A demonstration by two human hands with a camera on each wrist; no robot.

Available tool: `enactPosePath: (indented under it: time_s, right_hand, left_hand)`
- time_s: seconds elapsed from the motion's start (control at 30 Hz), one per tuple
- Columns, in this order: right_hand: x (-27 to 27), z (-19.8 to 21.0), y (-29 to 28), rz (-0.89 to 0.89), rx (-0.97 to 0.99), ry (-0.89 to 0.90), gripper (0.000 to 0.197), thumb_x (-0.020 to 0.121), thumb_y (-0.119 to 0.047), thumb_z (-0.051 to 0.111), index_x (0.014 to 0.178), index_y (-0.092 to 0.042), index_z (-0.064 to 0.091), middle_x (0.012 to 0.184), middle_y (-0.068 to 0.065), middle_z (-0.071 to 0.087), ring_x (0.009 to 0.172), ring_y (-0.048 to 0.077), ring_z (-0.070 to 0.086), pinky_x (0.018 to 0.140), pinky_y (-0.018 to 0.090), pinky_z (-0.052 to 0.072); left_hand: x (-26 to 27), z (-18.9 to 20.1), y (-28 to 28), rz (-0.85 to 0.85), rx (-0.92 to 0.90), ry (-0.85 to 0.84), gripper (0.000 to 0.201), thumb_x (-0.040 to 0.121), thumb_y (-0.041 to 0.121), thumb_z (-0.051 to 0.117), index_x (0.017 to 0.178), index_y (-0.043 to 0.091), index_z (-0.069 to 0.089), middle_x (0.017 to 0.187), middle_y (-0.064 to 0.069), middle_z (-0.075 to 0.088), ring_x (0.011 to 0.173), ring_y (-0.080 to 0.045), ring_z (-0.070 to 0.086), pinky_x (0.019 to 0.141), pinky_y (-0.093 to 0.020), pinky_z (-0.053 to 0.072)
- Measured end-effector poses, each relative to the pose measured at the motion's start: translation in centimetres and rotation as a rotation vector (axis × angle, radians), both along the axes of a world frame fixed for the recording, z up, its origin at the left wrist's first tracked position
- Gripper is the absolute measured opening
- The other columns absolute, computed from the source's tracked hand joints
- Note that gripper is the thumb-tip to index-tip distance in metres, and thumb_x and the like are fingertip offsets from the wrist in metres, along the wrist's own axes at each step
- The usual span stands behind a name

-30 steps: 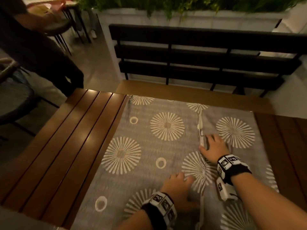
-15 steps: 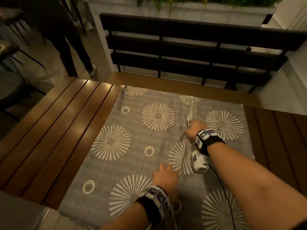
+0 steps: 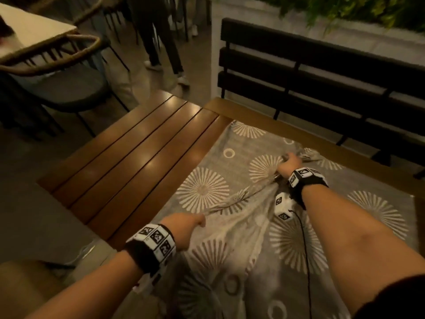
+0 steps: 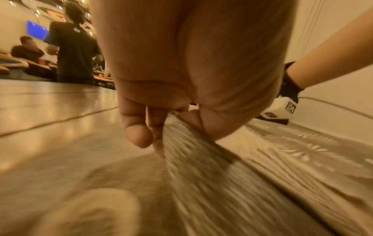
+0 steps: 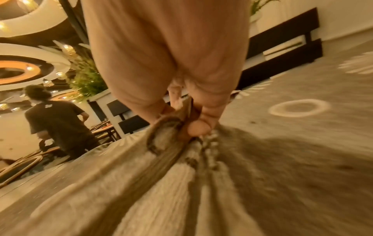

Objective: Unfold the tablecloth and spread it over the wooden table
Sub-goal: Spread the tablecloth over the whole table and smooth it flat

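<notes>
Grey sunburst-print tablecloth (image 3: 305,245) on right part of wooden slat table (image 3: 138,153), still partly folded. Left hand (image 3: 184,229) pinches lifted top-layer edge; right hand (image 3: 288,165) clutches same edge farther away. Raised fold runs near-left to far-right between hands.

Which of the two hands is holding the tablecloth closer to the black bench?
The right hand. It grips the tablecloth near the far edge beside the black bench; the left hand pinches it nearer the person.
</notes>
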State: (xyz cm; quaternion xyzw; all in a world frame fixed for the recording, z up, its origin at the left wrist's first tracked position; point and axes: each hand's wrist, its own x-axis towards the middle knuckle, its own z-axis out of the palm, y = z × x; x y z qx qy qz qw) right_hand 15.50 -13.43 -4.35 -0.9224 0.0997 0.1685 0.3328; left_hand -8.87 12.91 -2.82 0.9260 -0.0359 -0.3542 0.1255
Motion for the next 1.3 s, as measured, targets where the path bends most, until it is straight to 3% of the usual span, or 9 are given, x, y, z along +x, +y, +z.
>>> enactPosePath:
  time_s: [0.13, 0.3, 0.37, 0.5, 0.77, 0.93, 1.1, 1.2, 1.3]
  right_hand:
    - [2.3, 1.6, 7.1, 0.131, -0.159, -0.018, 0.064, 0.081, -0.020, 0.060, 0.141, -0.015, 0.039, 0.149, 0.017, 0.030, 0.127, 0.039, 0.043, 0.105, 0.045, 0.041]
    - [4.1, 2.6, 16.9, 0.313, -0.151, -0.110, 0.063, 0.082, -0.012, 0.055, 0.143, -0.017, 0.037, 0.144, 0.016, 0.040, 0.118, 0.036, 0.052, 0.092, 0.040, 0.050]
    - [4.6, 2.3, 20.6, 0.339, -0.107, -0.114, 0.069, 0.081, -0.005, 0.052, 0.145, -0.018, 0.034, 0.149, 0.014, 0.034, 0.122, 0.034, 0.050, 0.095, 0.041, 0.050]
    - [5.8, 1.6, 26.8, 0.388, -0.072, -0.113, 0.070, 0.080, -0.005, 0.049, 0.146, -0.020, 0.033, 0.152, 0.015, 0.028, 0.126, 0.036, 0.047, 0.099, 0.044, 0.048]
    - [10.1, 0.7, 37.1, 0.450, -0.034, -0.153, 0.070, 0.079, -0.004, 0.048, 0.146, -0.016, 0.034, 0.153, 0.014, 0.025, 0.131, 0.034, 0.042, 0.103, 0.040, 0.044]
    - [12.8, 0.3, 44.7, 0.549, -0.032, -0.181, 0.068, 0.080, -0.005, 0.049, 0.145, -0.018, 0.034, 0.154, 0.013, 0.026, 0.130, 0.033, 0.043, 0.095, 0.033, 0.043]
    - [15.0, -1.5, 52.0, 0.598, 0.039, -0.176, 0.066, 0.082, -0.007, 0.047, 0.145, -0.020, 0.035, 0.151, 0.014, 0.028, 0.108, 0.030, 0.056, 0.079, 0.029, 0.045]
    - [15.6, -2.9, 55.3, 0.597, 0.099, -0.201, 0.070, 0.082, -0.021, 0.054, 0.147, -0.025, 0.029, 0.144, 0.014, 0.036, 0.106, 0.025, 0.052, 0.089, 0.031, 0.043]
    - [15.9, -4.5, 57.4, 0.629, 0.113, -0.116, 0.083, 0.083, -0.040, 0.061, 0.150, -0.024, 0.016, 0.150, 0.010, 0.035, 0.134, 0.029, 0.039, 0.111, 0.041, 0.034]
  left_hand:
    - [-0.1, -0.1, 6.9, 0.212, -0.043, -0.054, 0.078, 0.072, -0.001, 0.059, 0.132, 0.042, 0.033, 0.120, -0.005, 0.057, 0.091, -0.026, 0.060, 0.063, -0.035, 0.050]
    - [-1.0, -0.5, 14.4, 0.551, -0.241, -0.130, 0.073, 0.070, -0.012, 0.042, 0.114, 0.046, 0.052, 0.130, -0.004, 0.057, 0.060, -0.018, 0.060, 0.042, -0.026, 0.043]
    - [-1.5, -0.6, 17.2, 0.646, -0.309, -0.181, 0.069, 0.070, -0.011, 0.041, 0.113, 0.041, 0.056, 0.137, -0.002, 0.053, 0.069, -0.018, 0.062, 0.049, -0.024, 0.047]
    - [-2.5, -1.0, 22.1, 0.636, -0.285, -0.215, 0.061, 0.074, 0.011, 0.067, 0.123, 0.041, 0.048, 0.129, 0.002, 0.048, 0.117, -0.019, 0.050, 0.096, -0.027, 0.044]
    - [-3.8, -2.6, 31.4, 0.607, -0.034, -0.186, 0.069, 0.087, 0.025, 0.053, 0.142, 0.052, 0.020, 0.114, -0.002, 0.045, 0.104, -0.025, 0.056, 0.091, -0.038, 0.049]
    - [-2.4, -2.7, 37.2, 0.755, -0.047, -0.287, 0.071, 0.084, 0.016, 0.056, 0.141, 0.048, 0.029, 0.115, -0.005, 0.056, 0.109, -0.026, 0.056, 0.094, -0.039, 0.047]
    - [-1.5, -3.3, 43.3, 0.919, -0.040, -0.366, 0.071, 0.082, 0.008, 0.057, 0.139, 0.046, 0.039, 0.124, -0.009, 0.059, 0.113, -0.028, 0.056, 0.097, -0.039, 0.046]
    - [-2.0, -4.2, 46.2, 1.012, -0.081, -0.413, 0.073, 0.081, 0.000, 0.051, 0.136, 0.047, 0.042, 0.122, -0.008, 0.058, 0.110, -0.027, 0.057, 0.097, -0.039, 0.046]
    - [-2.9, -5.7, 48.4, 1.187, -0.174, -0.393, 0.078, 0.079, -0.001, 0.053, 0.136, 0.049, 0.037, 0.113, -0.008, 0.061, 0.098, -0.026, 0.061, 0.090, -0.039, 0.050]
